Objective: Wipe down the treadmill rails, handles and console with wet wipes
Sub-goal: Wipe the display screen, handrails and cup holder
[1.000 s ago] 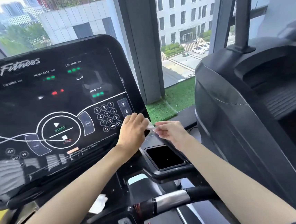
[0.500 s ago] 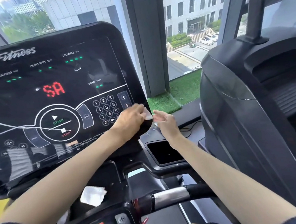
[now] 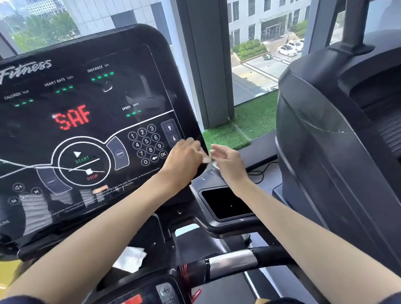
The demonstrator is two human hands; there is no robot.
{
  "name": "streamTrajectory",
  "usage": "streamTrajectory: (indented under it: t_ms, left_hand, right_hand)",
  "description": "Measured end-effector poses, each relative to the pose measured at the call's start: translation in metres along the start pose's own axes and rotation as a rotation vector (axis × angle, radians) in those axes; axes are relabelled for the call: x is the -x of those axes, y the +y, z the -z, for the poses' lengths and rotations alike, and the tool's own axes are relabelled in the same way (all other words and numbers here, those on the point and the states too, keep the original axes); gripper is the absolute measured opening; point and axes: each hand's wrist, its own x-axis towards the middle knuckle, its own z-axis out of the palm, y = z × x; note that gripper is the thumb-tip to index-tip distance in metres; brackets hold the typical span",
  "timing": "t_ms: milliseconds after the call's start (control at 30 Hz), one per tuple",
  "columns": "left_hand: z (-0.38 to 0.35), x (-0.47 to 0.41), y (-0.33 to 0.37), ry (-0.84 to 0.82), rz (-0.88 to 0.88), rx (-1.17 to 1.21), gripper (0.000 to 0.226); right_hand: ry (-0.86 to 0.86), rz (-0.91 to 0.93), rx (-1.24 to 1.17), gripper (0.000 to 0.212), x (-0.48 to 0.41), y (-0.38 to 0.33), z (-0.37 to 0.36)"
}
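Head view.
- Left grip [image 3: 185, 159] curled closed on wet wipe [image 3: 206, 160], at near-right corner of console [image 3: 68, 110].
- Right grip [image 3: 228, 161] loosely curled, fingertips at wipe's other end. Pinching or not: cannot tell.
- Step advice: spread wipe flat, press lightly, skirt keypad [image 3: 146, 144] to avoid stray presses.
- Count: 2 grips; 2 wipes, 1 held and 1 crumpled wipe [image 3: 131, 255] lying below console; 1 console; 1 handle [image 3: 232, 262], near.
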Motion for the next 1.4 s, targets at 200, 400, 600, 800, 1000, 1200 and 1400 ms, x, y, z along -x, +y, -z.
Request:
streamTrajectory:
  t_ms: [200, 400, 600, 800, 1000, 1200, 1400]
  left_hand:
    - [0.005, -0.001, 0.011, -0.145, -0.088, -0.122, 0.032]
    - [0.005, 0.006, 0.004, -0.215, -0.087, -0.083, 0.030]
    - [0.002, 0.037, -0.034, -0.314, 0.143, 0.103, 0.022]
    - [0.006, 0.017, -0.006, -0.234, 0.190, 0.323, 0.037]
    - [-0.016, 0.033, -0.030, -0.195, 0.167, 0.386, 0.052]
    - [-0.003, 0.064, -0.049, -0.162, 0.208, 0.346, 0.045]
    - [-0.006, 0.098, -0.066, -0.199, 0.228, 0.292, 0.029]
  right_hand:
    - [0.071, 0.203, 0.282, 0.065, 0.006, -0.007, 0.000]
    - [0.092, 0.282, 0.420, 0.062, 0.017, -0.003, -0.006]
    - [0.125, 0.222, 0.413, 0.059, 0.020, 0.003, -0.003]
    - [0.119, 0.248, 0.477, 0.049, 0.030, 0.006, -0.015]
    - [0.143, 0.250, 0.468, 0.052, 0.039, 0.012, -0.020]
    - [0.146, 0.297, 0.480, 0.053, 0.057, 0.004, -0.045]
    - [0.079, 0.451, 0.585, 0.056, 0.072, 0.000, -0.075]
